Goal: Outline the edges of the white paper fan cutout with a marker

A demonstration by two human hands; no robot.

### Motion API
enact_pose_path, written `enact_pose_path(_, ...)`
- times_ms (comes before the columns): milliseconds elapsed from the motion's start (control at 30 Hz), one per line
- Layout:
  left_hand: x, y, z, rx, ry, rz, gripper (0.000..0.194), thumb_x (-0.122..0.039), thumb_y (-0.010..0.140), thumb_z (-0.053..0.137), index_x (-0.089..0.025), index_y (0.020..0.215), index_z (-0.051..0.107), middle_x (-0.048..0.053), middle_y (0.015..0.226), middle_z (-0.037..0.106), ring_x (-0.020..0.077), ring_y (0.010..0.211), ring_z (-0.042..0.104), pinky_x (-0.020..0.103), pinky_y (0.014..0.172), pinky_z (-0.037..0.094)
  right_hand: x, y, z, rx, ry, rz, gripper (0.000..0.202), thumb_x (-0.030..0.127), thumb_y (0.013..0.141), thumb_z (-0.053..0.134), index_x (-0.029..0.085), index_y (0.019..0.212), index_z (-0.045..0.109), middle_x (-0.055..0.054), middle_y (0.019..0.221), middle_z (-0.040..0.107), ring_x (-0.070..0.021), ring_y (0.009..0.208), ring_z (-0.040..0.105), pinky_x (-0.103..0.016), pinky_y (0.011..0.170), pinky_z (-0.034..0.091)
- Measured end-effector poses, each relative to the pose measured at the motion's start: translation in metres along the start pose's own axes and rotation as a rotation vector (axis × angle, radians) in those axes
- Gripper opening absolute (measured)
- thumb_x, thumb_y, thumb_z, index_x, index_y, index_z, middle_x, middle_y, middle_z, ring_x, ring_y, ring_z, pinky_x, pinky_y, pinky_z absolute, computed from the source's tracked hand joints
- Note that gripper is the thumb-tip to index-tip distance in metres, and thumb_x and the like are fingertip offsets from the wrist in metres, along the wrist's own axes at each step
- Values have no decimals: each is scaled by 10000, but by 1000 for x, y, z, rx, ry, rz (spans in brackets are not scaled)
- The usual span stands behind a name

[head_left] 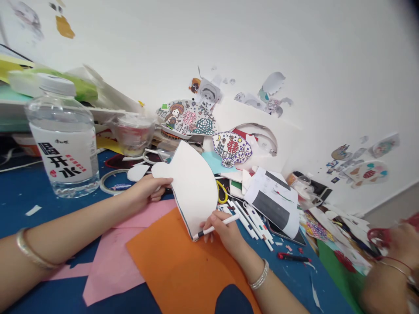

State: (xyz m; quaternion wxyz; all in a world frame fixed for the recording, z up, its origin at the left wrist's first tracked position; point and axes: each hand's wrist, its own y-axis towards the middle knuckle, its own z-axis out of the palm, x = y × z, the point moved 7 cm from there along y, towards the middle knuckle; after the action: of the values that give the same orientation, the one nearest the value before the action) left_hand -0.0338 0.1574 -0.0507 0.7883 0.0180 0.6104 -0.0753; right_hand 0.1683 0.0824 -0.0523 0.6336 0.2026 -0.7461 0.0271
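Note:
A white fan-shaped paper cutout is tilted up over an orange sheet, with a dark line along its left lower edge. Pinching it by the left side near its scalloped bump is my left hand, fingers closed. My right hand grips a white marker, whose dark end touches the cutout's bottom tip. Some of the right fingers are hidden behind the cutout. Pink paper lies partly under the orange sheet.
A large water bottle stands at left, beside a tape roll. Several white markers, yellow-handled scissors and a red-black cutter lie to the right. Decorated fans lean behind. Another person's hand holds red scissors at far right.

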Motion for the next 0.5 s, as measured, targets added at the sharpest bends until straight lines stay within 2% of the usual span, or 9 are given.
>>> enact_pose_path(100, 0, 1, -1, -7, 0, -1, 243, -223, 686, 652, -203, 600, 426, -105, 307, 300, 38, 300, 194, 183, 342, 150, 2, 0, 0, -7, 7, -22, 464, 561, 811, 508, 184, 547, 570, 21, 394, 510, -130, 444, 519, -322, 641, 516)
enact_pose_path(267, 1, 3, -2, -14, 5, -12, 250, -222, 692, 645, -205, 587, 420, -103, 300, 293, 38, 294, 190, 180, 330, 139, 4, -1, 0, -2, 18, -29, 444, 533, 820, 503, 190, 546, 570, 30, 396, 516, -112, 408, 484, -360, 753, 513)
enact_pose_path(433, 4, 6, -5, -7, 6, -7, 269, -239, 701, 646, -206, 573, 413, -99, 299, 293, 35, 292, 184, 179, 327, 136, 1, -1, -1, -11, 17, -14, 429, 517, 824, 503, 186, 562, 581, 25, 396, 511, -126, 429, 498, -334, 664, 512)
enact_pose_path(500, 6, 7, -6, -3, 7, -7, 286, -247, 702, 650, -207, 560, 406, -97, 296, 290, 33, 293, 182, 178, 327, 137, 1, -1, -2, -18, 20, -15, 427, 510, 823, 506, 187, 555, 579, 31, 387, 502, -119, 413, 478, -341, 685, 509)
